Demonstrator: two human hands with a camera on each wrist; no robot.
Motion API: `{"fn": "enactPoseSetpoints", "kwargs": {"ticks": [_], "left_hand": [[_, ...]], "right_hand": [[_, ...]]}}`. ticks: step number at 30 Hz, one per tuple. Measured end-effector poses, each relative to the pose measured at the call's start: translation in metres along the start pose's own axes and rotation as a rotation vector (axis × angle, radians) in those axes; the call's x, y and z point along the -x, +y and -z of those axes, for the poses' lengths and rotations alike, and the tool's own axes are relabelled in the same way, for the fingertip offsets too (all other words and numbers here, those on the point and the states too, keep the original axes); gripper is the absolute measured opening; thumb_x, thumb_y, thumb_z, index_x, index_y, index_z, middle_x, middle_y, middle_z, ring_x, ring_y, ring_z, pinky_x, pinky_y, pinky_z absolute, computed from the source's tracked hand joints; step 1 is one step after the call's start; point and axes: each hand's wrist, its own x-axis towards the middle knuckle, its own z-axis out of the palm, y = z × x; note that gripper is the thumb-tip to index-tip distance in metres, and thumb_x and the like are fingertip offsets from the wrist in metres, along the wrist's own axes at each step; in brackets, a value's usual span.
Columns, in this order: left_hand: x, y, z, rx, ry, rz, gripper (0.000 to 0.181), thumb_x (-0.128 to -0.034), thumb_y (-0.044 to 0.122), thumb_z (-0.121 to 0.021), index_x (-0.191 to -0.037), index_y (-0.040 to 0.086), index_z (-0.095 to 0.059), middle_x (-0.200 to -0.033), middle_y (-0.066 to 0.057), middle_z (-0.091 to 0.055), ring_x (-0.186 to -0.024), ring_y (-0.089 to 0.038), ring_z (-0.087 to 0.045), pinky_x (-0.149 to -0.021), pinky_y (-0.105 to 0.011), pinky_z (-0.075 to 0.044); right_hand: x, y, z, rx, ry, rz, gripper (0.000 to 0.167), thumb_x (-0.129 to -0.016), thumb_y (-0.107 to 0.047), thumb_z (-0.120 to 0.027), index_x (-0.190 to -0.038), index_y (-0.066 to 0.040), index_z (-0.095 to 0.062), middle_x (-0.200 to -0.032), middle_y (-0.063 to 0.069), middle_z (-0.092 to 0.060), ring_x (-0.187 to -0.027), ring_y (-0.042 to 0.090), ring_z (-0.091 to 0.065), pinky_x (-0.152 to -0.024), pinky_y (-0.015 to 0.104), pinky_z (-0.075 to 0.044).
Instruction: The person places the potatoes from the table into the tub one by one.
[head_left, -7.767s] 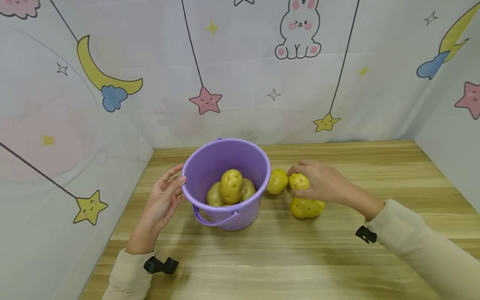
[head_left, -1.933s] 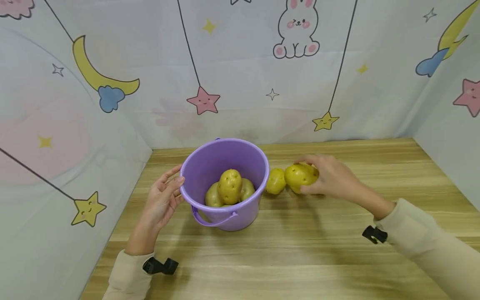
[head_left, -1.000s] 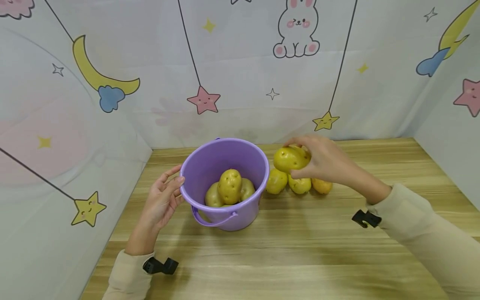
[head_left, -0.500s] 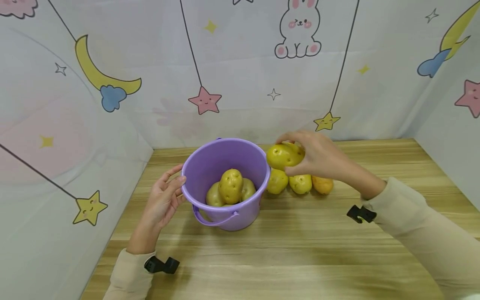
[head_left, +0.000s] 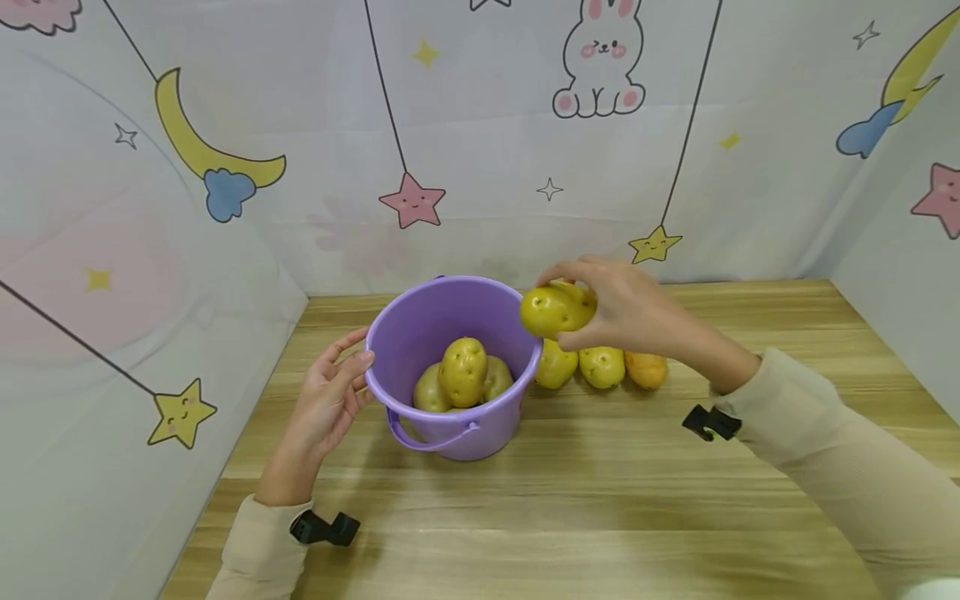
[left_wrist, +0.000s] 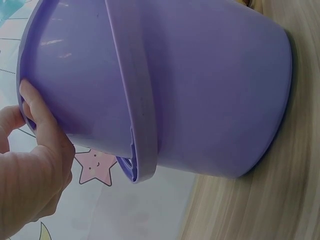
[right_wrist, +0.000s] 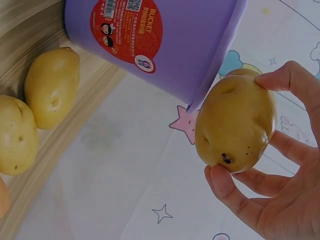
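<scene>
A purple bucket (head_left: 456,433) stands on the table with several potatoes (head_left: 462,372) inside. My left hand (head_left: 330,400) holds its rim at the left side, thumb and fingers on either side of the edge, as the left wrist view also shows. My right hand (head_left: 626,308) grips a lumpy yellow potato (head_left: 551,311) between thumb and fingertips, raised at the bucket's right rim. In the right wrist view this potato (right_wrist: 235,125) has a small dark spot. Whether it touches the rim I cannot tell.
Right of the bucket, a row of 3 potatoes lies on the wooden table (head_left: 570,517): two yellow ones, the middle one (head_left: 602,367) among them, and an orange-tinged one (head_left: 647,371). The bucket's handle (head_left: 427,446) hangs down in front. A printed cloth (head_left: 495,242) closes off the back.
My right hand has picked up the potato that lay in front of the others, lifted it and carried it left to the bucket's rim. My left hand stays on the rim.
</scene>
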Motion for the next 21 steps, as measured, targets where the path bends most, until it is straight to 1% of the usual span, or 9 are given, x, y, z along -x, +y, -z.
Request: {"fn": "enactPoseSetpoints", "kwargs": {"ticks": [4,7,12,16,21], "left_hand": [[0.0,0.0,-0.001,-0.003,0.005,-0.004,0.035,-0.1029,-0.002,-0.049,-0.136,0.005,-0.044,-0.096,-0.008,-0.066,-0.078,-0.016,-0.069,-0.068,-0.023,-0.061],[0.0,0.0,-0.001,-0.005,0.007,-0.006,0.035,-0.103,-0.002,-0.049,-0.136,0.005,-0.044,-0.096,-0.008,-0.066,-0.078,-0.016,-0.069,-0.068,-0.023,-0.061],[0.0,-0.001,0.0,-0.008,0.007,-0.005,0.035,-0.103,-0.002,-0.049,-0.136,0.005,-0.044,-0.096,-0.008,-0.066,-0.078,-0.016,-0.069,-0.069,-0.023,-0.061],[0.001,-0.001,0.0,-0.008,0.003,-0.007,0.035,-0.1031,-0.002,-0.049,-0.137,0.005,-0.044,-0.096,-0.008,-0.066,-0.078,-0.016,-0.069,-0.069,-0.023,-0.061],[0.001,-0.001,0.0,-0.006,-0.004,-0.008,0.036,-0.1034,-0.002,-0.048,-0.138,0.005,-0.042,-0.097,-0.008,-0.067,-0.079,-0.016,-0.069,-0.069,-0.023,-0.061]], "right_hand": [[-0.004,-0.004,0.0,-0.003,0.001,0.03,0.057,-0.07,-0.025,-0.086,-0.124,-0.021,-0.066,-0.119,0.007,-0.065,-0.106,0.025,-0.059,-0.077,0.039,-0.051],[-0.007,-0.008,-0.001,-0.008,0.001,0.05,0.056,-0.071,-0.026,-0.086,-0.123,-0.021,-0.066,-0.118,0.007,-0.066,-0.105,0.025,-0.059,-0.077,0.038,-0.051],[-0.011,-0.015,-0.002,-0.017,-0.004,0.042,0.057,-0.07,-0.03,-0.087,-0.122,-0.025,-0.066,-0.115,0.003,-0.064,-0.104,0.022,-0.057,-0.078,0.037,-0.052],[-0.015,-0.019,-0.004,-0.025,-0.026,0.049,0.057,-0.07,-0.031,-0.086,-0.123,-0.025,-0.065,-0.115,0.002,-0.063,-0.103,0.021,-0.056,-0.078,0.036,-0.052],[-0.018,-0.021,-0.006,-0.034,-0.068,0.104,0.057,-0.072,-0.029,-0.085,-0.124,-0.025,-0.065,-0.111,0.0,-0.061,-0.098,0.021,-0.055,-0.08,0.037,-0.052]]}}
